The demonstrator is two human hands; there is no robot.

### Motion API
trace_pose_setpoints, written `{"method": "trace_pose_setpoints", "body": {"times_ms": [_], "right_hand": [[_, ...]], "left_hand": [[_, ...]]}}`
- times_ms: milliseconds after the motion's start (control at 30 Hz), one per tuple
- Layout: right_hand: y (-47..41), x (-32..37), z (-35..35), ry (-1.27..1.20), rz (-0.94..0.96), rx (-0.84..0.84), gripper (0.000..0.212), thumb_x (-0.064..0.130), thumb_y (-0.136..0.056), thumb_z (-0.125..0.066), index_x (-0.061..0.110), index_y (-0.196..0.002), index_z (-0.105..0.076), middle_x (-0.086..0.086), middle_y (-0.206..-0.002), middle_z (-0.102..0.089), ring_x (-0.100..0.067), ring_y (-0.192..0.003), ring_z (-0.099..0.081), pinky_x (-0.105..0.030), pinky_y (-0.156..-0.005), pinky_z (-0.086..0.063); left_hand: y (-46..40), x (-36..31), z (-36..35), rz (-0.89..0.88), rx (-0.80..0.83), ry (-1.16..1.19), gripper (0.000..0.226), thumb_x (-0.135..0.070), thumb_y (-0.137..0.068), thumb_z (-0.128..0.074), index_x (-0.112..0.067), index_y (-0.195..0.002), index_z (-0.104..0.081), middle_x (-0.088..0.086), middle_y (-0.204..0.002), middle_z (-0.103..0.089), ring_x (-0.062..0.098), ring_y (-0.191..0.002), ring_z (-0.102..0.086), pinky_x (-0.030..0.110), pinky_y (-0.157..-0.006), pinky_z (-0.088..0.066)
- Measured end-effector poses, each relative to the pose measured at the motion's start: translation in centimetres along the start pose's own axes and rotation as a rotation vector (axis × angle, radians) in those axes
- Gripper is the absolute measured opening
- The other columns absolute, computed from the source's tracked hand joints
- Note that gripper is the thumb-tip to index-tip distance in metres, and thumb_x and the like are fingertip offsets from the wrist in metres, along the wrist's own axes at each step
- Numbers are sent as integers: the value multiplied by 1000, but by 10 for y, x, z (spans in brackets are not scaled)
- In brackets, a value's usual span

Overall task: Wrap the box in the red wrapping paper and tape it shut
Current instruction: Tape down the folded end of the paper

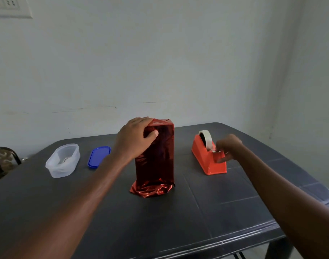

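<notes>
Head view: the box stands upright near the middle of the dark worktop, already sheathed in the red wrapping paper. The left hand grips the box's upper left corner, fingers laid over the folded top and thumb pressed on the near face. The right hand reaches to the cutter end of the orange tape dispenser, which stands to the right of the box and apart from it; its fingers are curled at the white tape, apparently pinching the free end, though blur hides the contact. By appearance the long sides are wrapped and the top end is folded down, awaiting a strip of tape. The bottom end is unfinished, judging by the loose paper crumpled on the worktop around the base; it would need folding and taping. To the left of the box lie a blue lid and, farther left, a clear plastic container with indistinct contents. A pale plastered wall rises behind the worktop, with a switch plate at upper left and part of a chair at the left edge.
</notes>
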State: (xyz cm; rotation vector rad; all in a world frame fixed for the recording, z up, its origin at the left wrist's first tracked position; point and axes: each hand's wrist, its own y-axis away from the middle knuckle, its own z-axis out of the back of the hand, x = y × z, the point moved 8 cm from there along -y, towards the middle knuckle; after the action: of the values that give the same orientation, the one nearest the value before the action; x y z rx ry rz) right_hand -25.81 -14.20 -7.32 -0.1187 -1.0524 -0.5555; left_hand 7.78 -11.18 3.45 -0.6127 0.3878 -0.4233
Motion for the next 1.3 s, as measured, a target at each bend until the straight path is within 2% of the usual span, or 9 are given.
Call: {"method": "trace_pose_setpoints", "body": {"times_ms": [133, 267, 400, 500, 633, 800, 1033, 1133, 1300], "right_hand": [[8, 13, -1, -143, -2, 51, 5, 6, -89, -60, 7, -85, -58, -24, -105, -67, -38, -88, -70, -53, -82, -61], [29, 14, 6, -242, -5, -77, 18, 15, -85, -58, -1, -92, -61, -19, -93, -61, -49, -79, -69, -59, -58, -60], [49, -26, 3, -379, 8, -263, 30, 33, -73, -61, 3, -72, -65, -13, -79, -70, -39, -70, -73, -50, -71, -63], [45, -59, -4, -418, 11, -312, 39, 41, -69, -62, 3, -68, -71, -9, -66, -73, -32, -70, -74, -49, -78, -62], [49, -73, -10, -470, -12, -303, 22, 20, -85, -66, 9, -67, -70, -11, -69, -72, -24, -64, -66, -37, -71, -58], [40, -90, -31, -688, -57, -215, 18, 13, -99, -62, 0, -91, -71, -8, -74, -69, -15, -60, -58, -27, -58, -52], [52, -91, -48, -933, -136, -222, 13, 6, -96, -65, 0, -85, -66, -10, -71, -62, -16, -61, -56, -29, -65, -51], [57, -95, -56, -975, -158, -235, 7, 6, -96, -66, 1, -91, -67, -10, -72, -62, -17, -61, -56, -29, -65, -51], [68, -72, -38, -854, 64, -304, 18, 12, -96, -66, 5, -80, -68, -11, -71, -63, -16, -58, -55, -30, -60, -51]], "left_hand": [[-1, 1, 0, -3, 2, 2, 52, -42, -97, -56, -22, -144, -51, -2, -144, -54, 18, -136, -45, 36, -107, -37], [-2, 2, 1, -5, -6, 9, 51, -42, -97, -57, -22, -143, -53, -2, -142, -56, 19, -134, -47, 36, -105, -38], [-2, 4, 1, -13, -9, 10, 51, -42, -96, -58, -21, -142, -53, -1, -141, -57, 21, -133, -48, 37, -105, -38], [0, 3, 1, -15, -9, 4, 51, -41, -96, -58, -21, -142, -53, 0, -140, -58, 21, -131, -49, 35, -103, -38], [0, 3, 0, -18, -7, 9, 51, -41, -96, -59, -20, -142, -53, 0, -141, -58, 21, -132, -49, 37, -105, -39], [0, 4, 0, -11, 1, 8, 52, -42, -96, -58, -21, -143, -53, 0, -142, -57, 21, -133, -48, 37, -106, -39], [0, 4, 0, -8, 1, 16, 51, -41, -96, -60, -20, -142, -53, 0, -141, -57, 20, -133, -48, 36, -105, -38], [0, 4, 0, -13, 6, 13, 52, -41, -96, -59, -20, -143, -52, 0, -142, -57, 20, -133, -48, 36, -106, -38], [1, 3, -2, -15, 17, 13, 53, -42, -96, -58, -20, -144, -51, 0, -144, -55, 20, -135, -46, 37, -108, -37]]}}
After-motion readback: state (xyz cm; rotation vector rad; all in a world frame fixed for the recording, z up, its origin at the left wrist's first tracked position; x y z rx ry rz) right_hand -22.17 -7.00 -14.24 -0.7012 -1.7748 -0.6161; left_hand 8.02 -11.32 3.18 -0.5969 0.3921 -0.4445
